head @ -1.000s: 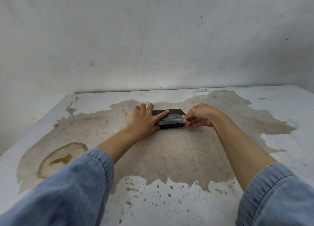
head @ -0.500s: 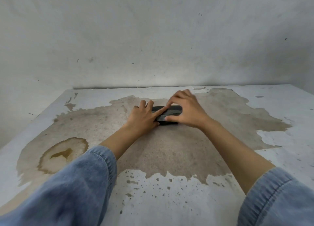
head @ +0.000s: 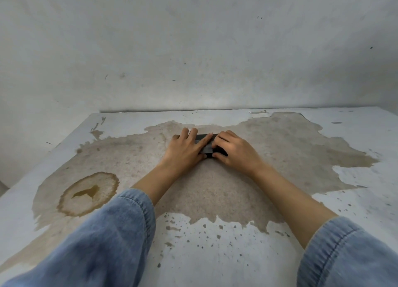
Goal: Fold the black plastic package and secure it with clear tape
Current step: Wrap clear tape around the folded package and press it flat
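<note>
A person's hands meet over a black plastic package (head: 208,151) lying flat just above the centre of the frame, on the bare brown patch of a peeling white table (head: 215,254). The left hand (head: 185,152) lies flat with fingers straight, its index finger pressing across the package's top, while the right hand (head: 235,152) grips the package's right part, fingers curled over it and thumb at the near edge (most of the package is hidden beneath them). A brown-ringed stain (head: 88,194) marks the lower left
</note>
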`<state>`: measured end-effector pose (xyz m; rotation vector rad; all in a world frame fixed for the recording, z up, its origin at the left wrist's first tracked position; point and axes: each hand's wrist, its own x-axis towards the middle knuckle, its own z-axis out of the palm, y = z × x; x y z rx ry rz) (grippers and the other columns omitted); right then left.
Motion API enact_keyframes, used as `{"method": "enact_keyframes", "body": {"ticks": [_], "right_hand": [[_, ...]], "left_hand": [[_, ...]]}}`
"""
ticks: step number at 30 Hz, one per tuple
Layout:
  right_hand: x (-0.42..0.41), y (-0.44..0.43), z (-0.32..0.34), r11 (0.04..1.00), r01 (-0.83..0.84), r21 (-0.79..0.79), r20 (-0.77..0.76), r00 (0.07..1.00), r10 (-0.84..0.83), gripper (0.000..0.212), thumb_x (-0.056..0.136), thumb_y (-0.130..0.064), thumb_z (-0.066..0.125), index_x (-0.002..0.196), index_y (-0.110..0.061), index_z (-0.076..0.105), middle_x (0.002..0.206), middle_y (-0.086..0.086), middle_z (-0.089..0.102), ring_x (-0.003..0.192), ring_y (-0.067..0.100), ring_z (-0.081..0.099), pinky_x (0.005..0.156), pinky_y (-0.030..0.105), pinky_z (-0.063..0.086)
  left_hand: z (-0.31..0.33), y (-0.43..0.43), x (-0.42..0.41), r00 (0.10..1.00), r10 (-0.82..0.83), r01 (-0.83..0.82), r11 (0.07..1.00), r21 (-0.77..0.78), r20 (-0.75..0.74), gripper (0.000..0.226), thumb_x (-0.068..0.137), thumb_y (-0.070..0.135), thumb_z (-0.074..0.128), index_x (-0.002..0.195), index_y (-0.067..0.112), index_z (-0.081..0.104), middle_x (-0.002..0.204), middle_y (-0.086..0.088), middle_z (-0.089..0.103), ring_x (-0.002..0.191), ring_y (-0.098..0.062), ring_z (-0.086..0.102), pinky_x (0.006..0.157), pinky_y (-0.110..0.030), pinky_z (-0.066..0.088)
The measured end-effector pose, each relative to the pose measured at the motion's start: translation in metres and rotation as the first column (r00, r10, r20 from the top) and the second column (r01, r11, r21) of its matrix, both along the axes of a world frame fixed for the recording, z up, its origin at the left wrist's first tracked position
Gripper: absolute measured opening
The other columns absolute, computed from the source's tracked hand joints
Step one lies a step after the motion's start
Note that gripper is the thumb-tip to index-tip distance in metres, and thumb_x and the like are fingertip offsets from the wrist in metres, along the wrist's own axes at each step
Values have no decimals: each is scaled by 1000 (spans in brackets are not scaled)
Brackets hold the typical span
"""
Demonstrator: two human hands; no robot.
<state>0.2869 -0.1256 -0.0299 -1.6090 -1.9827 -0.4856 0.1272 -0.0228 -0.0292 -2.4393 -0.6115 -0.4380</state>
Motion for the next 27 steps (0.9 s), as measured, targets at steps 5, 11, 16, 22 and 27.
{"method": "enact_keyframes", "body": {"ticks": [5, 11, 16, 22, 27], "right_hand": [[1, 0, 2, 999, -23, 46, -8, 1000, 24, 6, 76, -10, 71, 77, -6, 67, 80, 6, 64, 79, 25, 60, 62, 31, 52], [-2, 0, 2, 999, -12, 38, -48, 999, 14, 6, 74, -9, 72, 71, -5, 68, 74, 6, 63, 74, 24, 59, 59, 30, 48], [-4, 0, 2, 999, -2, 34, -25, 1000, 3, 8, 74, -7, 73, 69, -6, 67, 72, 6, 61, 73, 24, 59, 57, 28, 46], [-4, 1, -2, 998, 5, 70, -29, 1000, -3, 10, 72, -7, 74, 67, -5, 67, 70, 5, 60, 71, 24, 59, 52, 26, 45], [-4, 2, -6, 995, 3, 98, -23, 1000, -1, 10, 73, -7, 74, 67, -6, 66, 70, 4, 60, 72, 23, 58, 51, 24, 43]], "left_hand": [[-2, -4, -1, 998, 60, -60, 997, -39, -7, 66, 85, 60, 53, 143, 30, 41, 113, -11, 60, 91, -25, 57, 58, -32, 45], [-1, -8, -2, 996, 79, -72, 986, -152, 37, 64, 91, 55, 45, 148, 30, 29, 125, -16, 53, 105, -31, 52, 70, -38, 49], [3, 0, -24, 996, -53, 72, 947, -313, 70, 64, 89, 58, 45, 147, 36, 30, 121, -15, 49, 108, -31, 48, 72, -38, 52], [7, 3, -35, 987, -63, 123, 885, -449, 145, 45, 94, 44, 50, 138, 37, 45, 128, -13, 48, 118, -28, 44, 87, -38, 49], [1, 5, -38, 987, -107, 146, 904, -401, 119, 50, 90, 35, 61, 138, 35, 47, 126, -19, 53, 115, -35, 51, 79, -43, 53]]}}
